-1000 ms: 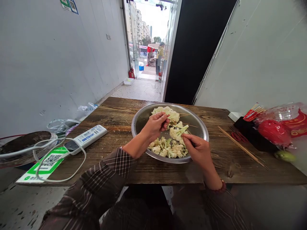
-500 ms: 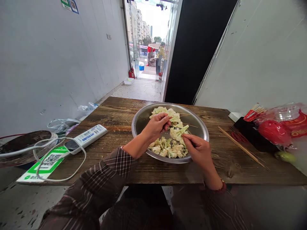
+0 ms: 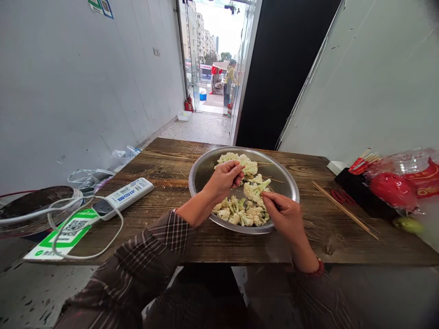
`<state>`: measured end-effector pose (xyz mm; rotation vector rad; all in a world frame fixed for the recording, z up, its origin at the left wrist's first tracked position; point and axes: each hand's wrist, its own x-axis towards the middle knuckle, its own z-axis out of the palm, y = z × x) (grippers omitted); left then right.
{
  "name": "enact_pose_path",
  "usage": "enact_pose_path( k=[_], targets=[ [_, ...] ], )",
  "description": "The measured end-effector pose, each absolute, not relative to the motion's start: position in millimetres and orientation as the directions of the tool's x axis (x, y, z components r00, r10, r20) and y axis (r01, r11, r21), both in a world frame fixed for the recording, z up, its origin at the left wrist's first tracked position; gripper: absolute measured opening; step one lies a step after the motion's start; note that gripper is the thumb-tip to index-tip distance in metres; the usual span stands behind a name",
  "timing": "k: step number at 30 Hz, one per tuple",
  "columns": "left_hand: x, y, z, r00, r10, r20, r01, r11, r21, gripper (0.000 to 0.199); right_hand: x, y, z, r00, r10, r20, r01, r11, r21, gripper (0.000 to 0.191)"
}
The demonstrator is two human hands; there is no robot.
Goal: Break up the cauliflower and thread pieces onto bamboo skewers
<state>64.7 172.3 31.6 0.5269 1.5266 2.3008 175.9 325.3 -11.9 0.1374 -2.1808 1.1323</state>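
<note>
A wide steel bowl [image 3: 194, 183] holds cauliflower florets [image 3: 245, 215], with some at the far side that have thin wooden skewers [image 3: 265, 164] sticking out to the right. My left hand [image 3: 224, 177] is over the bowl, thumb and forefinger pinched together; what lies between them is too small to make out. At the bowl's right side, my right hand [image 3: 284, 210] pinches a cauliflower floret [image 3: 254, 191] near its edge, its pale stem pointing up to the right. The fingertips partly hide that grip.
Loose bamboo skewers [image 3: 346, 211] lie on the wooden table [image 3: 164, 237] to the right, by red-handled scissors [image 3: 343, 196] and a black box [image 3: 363, 194]. Plastic-wrapped red packages [image 3: 394, 189] are beside it. At left are a white device [image 3: 128, 196], its cable and a green QR card [image 3: 65, 235].
</note>
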Motion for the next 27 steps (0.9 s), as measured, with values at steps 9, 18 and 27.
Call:
enact_pose_path(
  k=[9,18,27],
  targets=[
    [66.4,172.8,31.1,-0.870,0.470,0.150,-0.016,-0.331,0.943,0.022,175.5,325.4,-12.0,-0.778,0.204,0.594,-0.370,0.615,-0.696,0.020],
    [65.3,171.9,31.9,-0.889,0.436,0.142,-0.021,-0.347,0.938,0.021,176.3,324.9,-11.9,-0.756,0.210,0.620,-0.384,0.625,-0.680,0.018],
    [65.8,172.4,30.8,-0.872,0.460,0.169,0.024,-0.305,0.952,0.022,175.0,325.3,-11.2,-0.754,0.223,0.618,-0.373,0.628,-0.683,0.018]
  ],
)
